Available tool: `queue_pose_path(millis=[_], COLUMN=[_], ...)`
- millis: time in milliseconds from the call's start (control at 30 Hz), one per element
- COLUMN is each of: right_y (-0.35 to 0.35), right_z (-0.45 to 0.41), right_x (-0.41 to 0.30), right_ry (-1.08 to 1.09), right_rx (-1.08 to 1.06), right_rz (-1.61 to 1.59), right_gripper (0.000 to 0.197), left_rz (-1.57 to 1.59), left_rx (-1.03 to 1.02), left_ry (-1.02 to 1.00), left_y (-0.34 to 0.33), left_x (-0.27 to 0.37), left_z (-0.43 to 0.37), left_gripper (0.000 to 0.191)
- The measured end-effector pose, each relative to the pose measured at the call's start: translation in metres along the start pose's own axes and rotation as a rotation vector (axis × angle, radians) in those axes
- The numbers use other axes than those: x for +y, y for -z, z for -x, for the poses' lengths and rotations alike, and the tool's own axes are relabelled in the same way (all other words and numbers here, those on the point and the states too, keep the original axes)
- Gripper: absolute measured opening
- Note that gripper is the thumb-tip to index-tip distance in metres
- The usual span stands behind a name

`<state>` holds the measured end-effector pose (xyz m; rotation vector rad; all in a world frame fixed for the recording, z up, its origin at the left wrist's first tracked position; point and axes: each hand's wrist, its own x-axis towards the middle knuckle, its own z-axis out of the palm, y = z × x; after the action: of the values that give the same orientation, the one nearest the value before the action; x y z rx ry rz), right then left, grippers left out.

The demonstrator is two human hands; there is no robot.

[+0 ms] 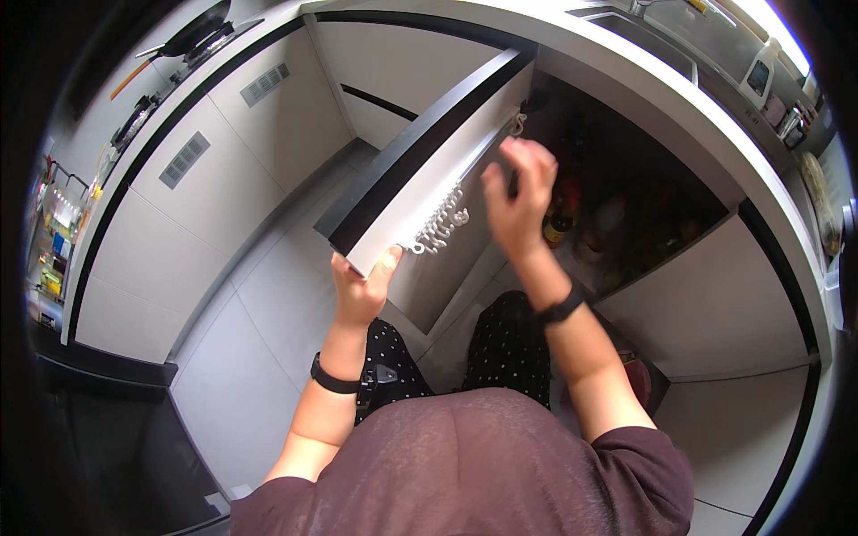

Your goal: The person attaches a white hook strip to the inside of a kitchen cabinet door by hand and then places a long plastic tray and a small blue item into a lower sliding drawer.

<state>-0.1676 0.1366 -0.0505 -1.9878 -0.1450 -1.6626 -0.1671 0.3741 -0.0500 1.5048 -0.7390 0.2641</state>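
My left hand (365, 285) grips the near top corner of an opened cabinet door (422, 268), its thumb on the inner face. A metal rod (486, 151) runs along that inner face near the top, with a row of white hooks (439, 218) bunched towards my left hand. My right hand (523, 191) is raised beside the rod's far part, fingers apart and curved, slightly blurred, with nothing seen in it. A knotted cord (519, 122) is at the rod's far end.
Behind my right hand the dark cabinet inside holds bottles, one with a yellow label (556, 231). A sink (643, 43) is set in the white countertop (720, 107) above. A wok (198, 30) stands on the hob at upper left. My knees are close below the door.
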Motion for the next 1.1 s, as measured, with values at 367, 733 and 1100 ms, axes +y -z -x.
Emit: queue_pose_path(millis=[367, 733, 1100], right_y=[0.010, -0.004, -0.013], right_z=[0.063, 0.045, 0.030], right_x=[-0.011, 0.007, 0.017], right_ry=[-0.111, -0.403, -0.503], right_rx=[-0.455, -0.440, -0.404], right_rz=[0.134, 0.023, -0.010], right_gripper=[0.083, 0.076, 0.083], left_rz=[0.056, 0.021, -0.001], left_rx=[0.006, 0.035, -0.010], left_ry=[0.017, 0.024, 0.078], left_y=[-0.002, -0.008, -0.005], left_x=[0.003, 0.015, 0.014], left_z=[0.000, -0.001, 0.002], left_gripper=[0.015, 0.014, 0.016])
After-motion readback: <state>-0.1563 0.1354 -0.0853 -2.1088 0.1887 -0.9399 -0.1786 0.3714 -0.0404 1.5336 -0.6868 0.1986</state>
